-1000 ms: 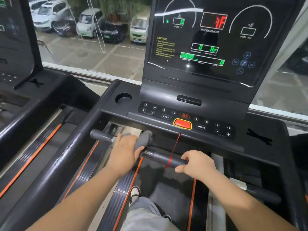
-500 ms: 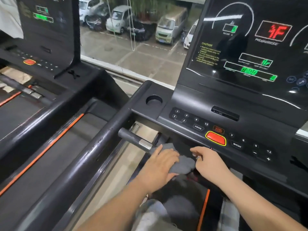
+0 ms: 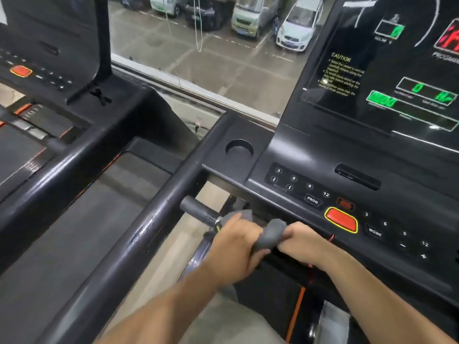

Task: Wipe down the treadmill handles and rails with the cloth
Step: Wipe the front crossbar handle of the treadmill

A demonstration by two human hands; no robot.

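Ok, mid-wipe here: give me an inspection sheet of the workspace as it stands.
Surface: black treadmill console with keypad and red stop button; cup holder at its left corner.
Job's things: grey cloth bunched over the front handle; left side rail beside it.
Clutter: nothing seen.
Grippers: left hand and right hand both grip the cloth.
Cables: thin red safety cord below the stop button.
Surroundings: second treadmill to the left; window onto parked cars.

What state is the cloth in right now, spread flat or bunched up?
Bunched up: the grey cloth sits as a thick wad on the handle, gripped between the left hand and right hand.
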